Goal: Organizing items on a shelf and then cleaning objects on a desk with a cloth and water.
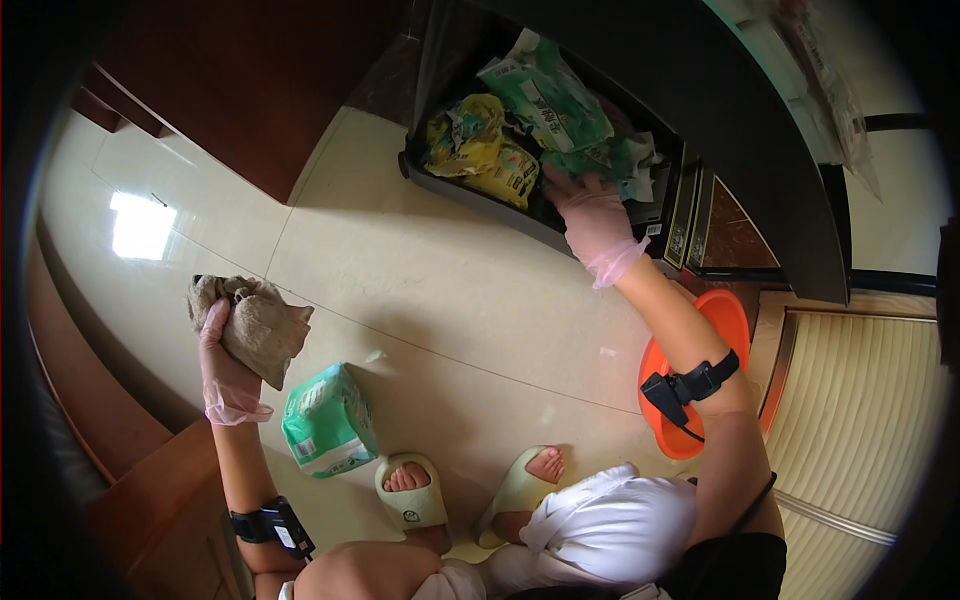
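Note:
My left hand [229, 367], in a thin pink glove, is closed around a crumpled grey-brown cloth [262, 326] above the tiled floor. In a matching glove, my right hand [589, 210] reaches into an open dark drawer [480, 199], its fingertips partly hidden among plastic packs. Whether it grips anything there cannot be told. Beside those fingers lie a green and white soft pack [551, 101], a crumpled green package [600, 159] and yellow plastic packages [506, 172]. A green and white plastic-wrapped pack [330, 420] stands on the floor near my left forearm.
An orange plastic basin [731, 315] sits on the floor beneath my right forearm. Reddish-brown wooden furniture [225, 90] rises at the upper left. My slippered feet [409, 491] are on the floor below the drawer. A pale ribbed panel [855, 420] is at the right.

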Motion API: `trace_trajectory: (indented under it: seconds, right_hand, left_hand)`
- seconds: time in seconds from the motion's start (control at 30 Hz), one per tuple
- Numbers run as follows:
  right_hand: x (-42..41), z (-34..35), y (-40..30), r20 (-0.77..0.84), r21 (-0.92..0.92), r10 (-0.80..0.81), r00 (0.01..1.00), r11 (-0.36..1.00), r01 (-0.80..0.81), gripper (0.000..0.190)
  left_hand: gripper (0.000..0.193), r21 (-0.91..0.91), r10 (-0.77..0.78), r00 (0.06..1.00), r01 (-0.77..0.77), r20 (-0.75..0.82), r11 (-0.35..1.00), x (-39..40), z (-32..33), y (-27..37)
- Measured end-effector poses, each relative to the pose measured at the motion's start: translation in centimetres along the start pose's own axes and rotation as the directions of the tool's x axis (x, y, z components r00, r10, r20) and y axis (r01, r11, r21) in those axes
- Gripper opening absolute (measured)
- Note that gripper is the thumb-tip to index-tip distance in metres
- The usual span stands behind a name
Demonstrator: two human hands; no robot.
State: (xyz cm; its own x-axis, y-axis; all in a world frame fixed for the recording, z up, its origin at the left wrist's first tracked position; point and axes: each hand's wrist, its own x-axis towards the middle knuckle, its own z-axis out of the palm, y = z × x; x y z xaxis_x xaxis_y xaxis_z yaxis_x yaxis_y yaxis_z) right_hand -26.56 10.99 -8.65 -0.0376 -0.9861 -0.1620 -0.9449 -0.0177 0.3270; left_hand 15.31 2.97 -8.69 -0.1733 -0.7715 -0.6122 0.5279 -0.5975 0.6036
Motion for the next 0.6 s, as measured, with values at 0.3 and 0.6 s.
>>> trace_trajectory:
  seconds: [0.3,0.6]
  right_hand:
    - [-0.9,-3.5,-2.9,-0.208,0.149,-0.068,0.976,0.984,0.100,0.040]
    - [-6.6,-4.3,-25.4,-0.530,0.585,-0.560,0.637,0.302,0.752,0.048]
  left_hand:
    - [0.032,-0.011,0.032,0.999,-0.032,0.014,0.999,-0.4,0.0,0.2]
    - [0.033,-0.069,0.022,0.999,-0.019,0.035,0.997,-1.2,1.1,0.6]
